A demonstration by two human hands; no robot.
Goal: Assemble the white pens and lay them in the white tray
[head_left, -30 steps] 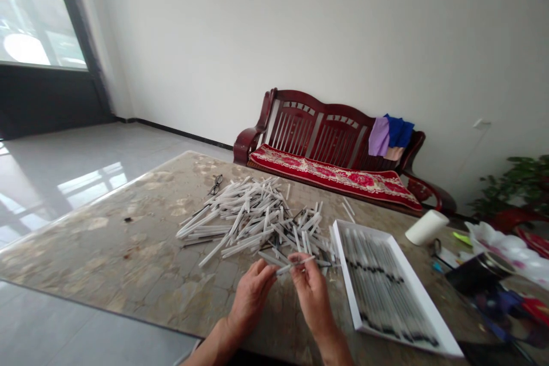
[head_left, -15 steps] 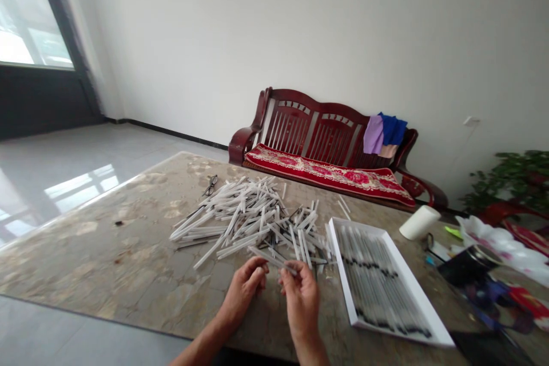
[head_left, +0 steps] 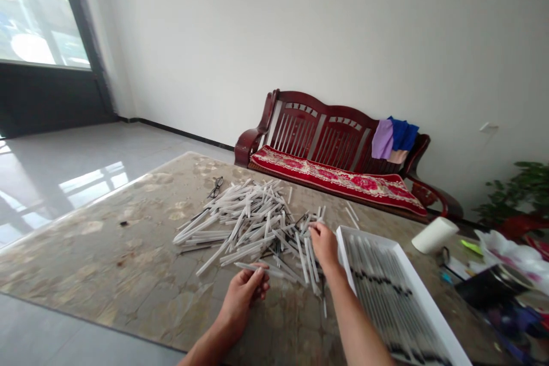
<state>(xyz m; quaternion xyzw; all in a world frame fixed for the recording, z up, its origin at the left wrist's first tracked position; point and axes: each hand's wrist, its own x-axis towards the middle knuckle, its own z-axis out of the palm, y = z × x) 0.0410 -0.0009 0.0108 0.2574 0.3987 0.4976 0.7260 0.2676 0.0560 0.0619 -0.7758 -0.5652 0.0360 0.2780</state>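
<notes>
My left hand [head_left: 245, 291] is closed near the table's front, its thumb and fingers pinching a slim translucent stick [head_left: 281, 273] that points to the right. Just beyond it lies a loose pile of white and translucent sticks [head_left: 240, 220], with thin dark rods among them. My right hand [head_left: 325, 245] is over the right edge of this pile, fingers drawn together; what they grip, if anything, is too small to make out. Beside my right forearm a white shallow box [head_left: 429, 291] holds rows of clear slim sticks with black ends [head_left: 377, 274].
The patterned table [head_left: 141, 263] bears eyeglasses [head_left: 215, 187] behind the pile. A white roll [head_left: 434, 235], a black cup [head_left: 493, 286] and a scalloped white tray [head_left: 508, 251] stand to the right. Beyond is a red wooden bench [head_left: 326, 131] with a cushion.
My right hand has left the stick near my left hand and moved forward and right to the pile's edge. My left hand keeps the stick. The view has shifted slightly left.
</notes>
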